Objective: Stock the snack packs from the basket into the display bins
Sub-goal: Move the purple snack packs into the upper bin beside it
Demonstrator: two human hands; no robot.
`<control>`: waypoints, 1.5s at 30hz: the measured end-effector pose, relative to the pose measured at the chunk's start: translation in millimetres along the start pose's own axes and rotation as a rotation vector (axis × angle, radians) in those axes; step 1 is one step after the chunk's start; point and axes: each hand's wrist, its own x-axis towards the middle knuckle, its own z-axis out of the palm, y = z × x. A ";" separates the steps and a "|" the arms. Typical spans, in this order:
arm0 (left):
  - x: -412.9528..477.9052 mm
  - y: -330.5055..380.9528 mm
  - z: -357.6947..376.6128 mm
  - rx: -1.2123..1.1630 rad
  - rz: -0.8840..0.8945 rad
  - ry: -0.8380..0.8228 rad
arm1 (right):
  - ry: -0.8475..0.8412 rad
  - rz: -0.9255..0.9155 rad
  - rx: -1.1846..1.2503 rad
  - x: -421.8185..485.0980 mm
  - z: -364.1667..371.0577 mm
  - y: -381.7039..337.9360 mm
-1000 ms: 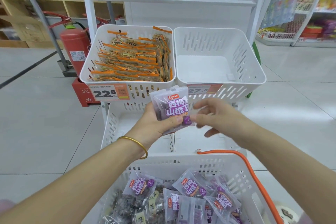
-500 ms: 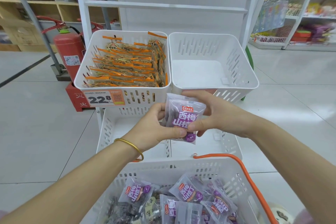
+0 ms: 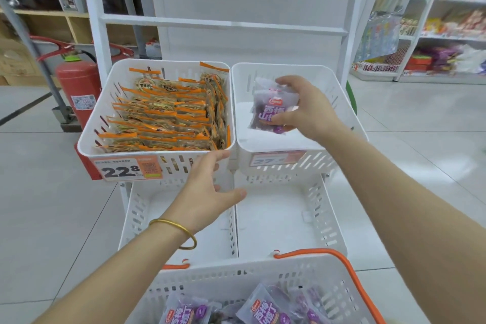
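A purple snack pack [image 3: 272,113] is pinched between the thumb and fingers of the right hand [image 3: 307,110], low inside the upper right display bin [image 3: 323,71]; whether it touches the bin floor cannot be told. The placing step is judged to be in hand, and next the pack must be laid down and released. The right arm is stretched forward, wrist bent down. The left hand [image 3: 210,192], spread and holding nothing, is kept below and left of the right, at the front of the orange-pack bin [image 3: 147,152]. Nearer than both hands, more packs [image 3: 265,309] lie in the basket [image 3: 236,281].

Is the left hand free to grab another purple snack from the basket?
Probably yes. The left hand is open and empty, the basket has no lid, and purple packs lie on top, near that arm.
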 end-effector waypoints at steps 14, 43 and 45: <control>10.6 -12.5 11.7 0.038 -0.018 -0.028 | -0.707 0.391 -0.413 37.2 30.8 36.0; -73.0 -48.1 54.3 0.328 -0.285 -0.361 | -0.725 0.620 -0.730 -250.4 133.1 158.3; -72.7 -49.4 56.3 0.343 -0.291 -0.369 | -0.713 0.614 -0.708 -249.7 129.7 158.6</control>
